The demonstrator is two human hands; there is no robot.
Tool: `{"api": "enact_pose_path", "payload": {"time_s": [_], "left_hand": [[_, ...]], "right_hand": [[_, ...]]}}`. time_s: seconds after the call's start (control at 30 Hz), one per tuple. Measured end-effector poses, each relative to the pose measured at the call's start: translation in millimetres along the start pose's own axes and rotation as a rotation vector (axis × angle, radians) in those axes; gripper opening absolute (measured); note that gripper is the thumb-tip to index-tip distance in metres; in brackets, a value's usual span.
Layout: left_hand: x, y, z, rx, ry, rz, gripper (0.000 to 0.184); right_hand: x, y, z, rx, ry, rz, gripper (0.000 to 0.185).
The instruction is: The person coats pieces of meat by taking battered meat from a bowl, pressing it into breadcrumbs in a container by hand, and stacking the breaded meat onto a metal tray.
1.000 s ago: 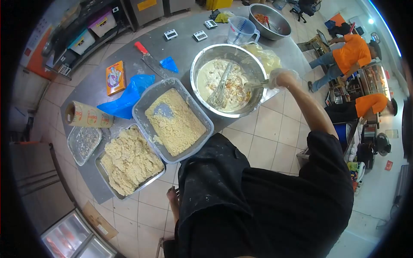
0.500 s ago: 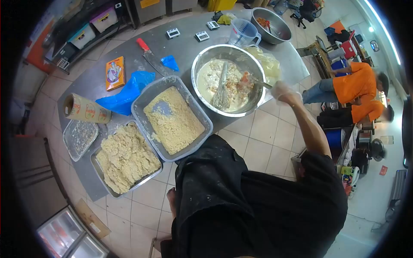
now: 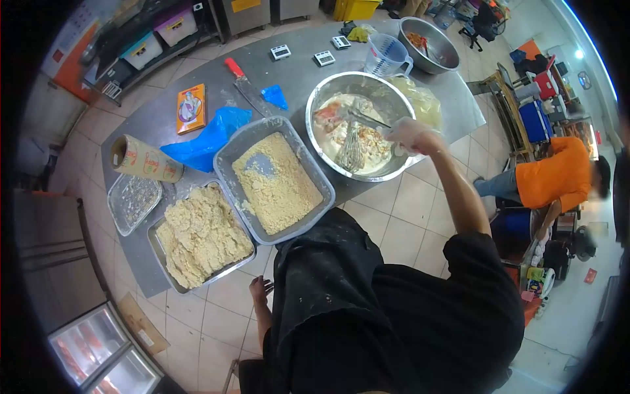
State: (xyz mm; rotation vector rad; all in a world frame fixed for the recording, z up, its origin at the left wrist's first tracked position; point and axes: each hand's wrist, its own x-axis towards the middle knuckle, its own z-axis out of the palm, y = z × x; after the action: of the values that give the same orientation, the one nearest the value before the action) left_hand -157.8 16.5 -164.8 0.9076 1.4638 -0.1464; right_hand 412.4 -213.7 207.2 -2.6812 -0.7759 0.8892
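My right hand (image 3: 413, 136), in a clear glove, grips the handle of a metal utensil (image 3: 369, 120) over the large steel bowl (image 3: 315, 98). The utensil's far end is blurred, with something orange-red at it. A whisk (image 3: 352, 152) leans in the creamy white mixture (image 3: 377, 150). My left hand (image 3: 260, 287) hangs beside my dark apron, below the table edge, with its fingers apart and nothing visible in it. Nearer the left are a grey tub (image 3: 328, 190) of yellowish crumbs (image 3: 279, 184) and a metal tray (image 3: 246, 261) heaped with coated pieces (image 3: 203, 236).
A red-handled knife (image 3: 246, 85), blue plastic bag (image 3: 210, 141), orange box (image 3: 191, 109), cardboard roll (image 3: 146, 159) and clear container (image 3: 133, 200) lie on the table (image 3: 154, 108). A measuring jug (image 3: 386, 56) and second bowl (image 3: 441, 52) are farther back. A person in orange (image 3: 554, 174) stands at right.
My right hand has moved left over the bowl, taking the utensil's far end to the bowl's left side. The view has shifted. One orange-shirted person shows now instead of two.
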Motion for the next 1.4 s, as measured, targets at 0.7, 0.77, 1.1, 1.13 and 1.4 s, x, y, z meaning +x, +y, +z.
{"api": "enact_pose_path", "payload": {"time_s": [0.7, 0.77, 1.1, 1.13, 1.4], "left_hand": [[-20, -27, 17, 0.062, 0.041, 0.065, 0.027], [-20, -29, 23, -0.015, 0.069, 0.01, 0.029], [-15, -34, 18, 0.074, 0.041, -0.061, 0.03], [-17, -29, 21, 0.067, 0.052, -0.06, 0.03], [-12, -25, 20, 0.019, 0.06, -0.023, 0.034]], "right_hand": [[74, 8, 90, -0.046, 0.073, 0.05, 0.036], [45, 0, 68, 0.118, 0.01, 0.064, 0.041], [50, 29, 31, -0.209, 0.208, 0.209, 0.042], [49, 28, 26, -0.244, 0.247, 0.219, 0.041], [67, 16, 72, -0.448, 0.232, 0.085, 0.028]]}}
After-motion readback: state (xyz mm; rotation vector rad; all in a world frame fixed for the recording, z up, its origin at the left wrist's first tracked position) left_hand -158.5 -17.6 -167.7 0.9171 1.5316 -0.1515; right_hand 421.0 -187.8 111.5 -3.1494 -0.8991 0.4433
